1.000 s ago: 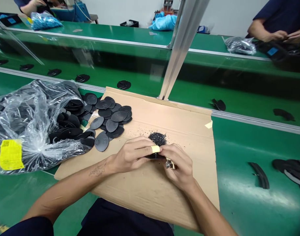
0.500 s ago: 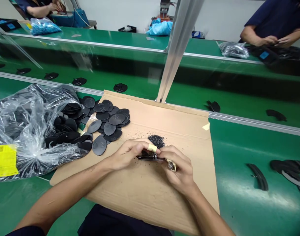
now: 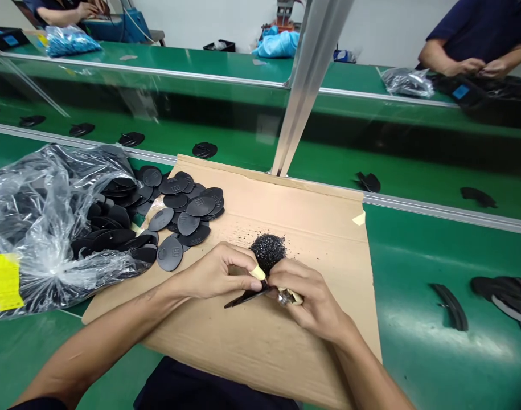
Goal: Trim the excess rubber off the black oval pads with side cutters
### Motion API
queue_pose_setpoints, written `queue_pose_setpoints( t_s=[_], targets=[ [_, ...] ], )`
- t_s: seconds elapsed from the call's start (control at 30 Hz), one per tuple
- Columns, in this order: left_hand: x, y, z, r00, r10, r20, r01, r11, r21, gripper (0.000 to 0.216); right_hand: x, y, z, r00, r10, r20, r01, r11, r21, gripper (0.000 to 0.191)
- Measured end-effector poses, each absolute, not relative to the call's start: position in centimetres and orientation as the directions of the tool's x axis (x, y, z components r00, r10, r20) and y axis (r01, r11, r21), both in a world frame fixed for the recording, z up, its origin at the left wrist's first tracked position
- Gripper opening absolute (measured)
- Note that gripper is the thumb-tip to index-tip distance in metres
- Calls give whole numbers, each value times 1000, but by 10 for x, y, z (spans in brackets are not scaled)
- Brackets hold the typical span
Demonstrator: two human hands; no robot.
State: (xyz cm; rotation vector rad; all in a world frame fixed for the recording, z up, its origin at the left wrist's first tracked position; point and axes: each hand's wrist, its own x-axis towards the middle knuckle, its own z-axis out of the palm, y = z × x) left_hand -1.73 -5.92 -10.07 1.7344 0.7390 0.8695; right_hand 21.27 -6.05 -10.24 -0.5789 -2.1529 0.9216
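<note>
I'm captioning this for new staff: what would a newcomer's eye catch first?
Probably the big clear bag at the left, with its bright yellow label at the picture's edge. Next, black oval pieces heaped beside it. Near the centre, the left hand and right hand meet at a dark piece by black granules.

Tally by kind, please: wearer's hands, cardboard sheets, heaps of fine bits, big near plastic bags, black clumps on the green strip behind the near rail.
Hands (left hand, right hand): 2
Cardboard sheet: 1
Heap of black bits: 1
Big plastic bag: 1
Black clumps: 7, one cut by the left edge
Total: 12
</note>
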Motion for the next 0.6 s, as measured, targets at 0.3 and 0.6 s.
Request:
queue_pose_setpoints(
  t_s=[0.3, 0.6],
  targets=[
    [-13, -57, -108, 521, 831, 193, -20, -214, 977, 59, 210, -60, -104, -480, 709, 516, 287, 683, -672, 16],
    [-7, -59, -115, 321, 833, 450, 179, -520, 835, 20, 213, -59, -104, -331, 788, 520, 414, 616, -670, 15]
  ],
)
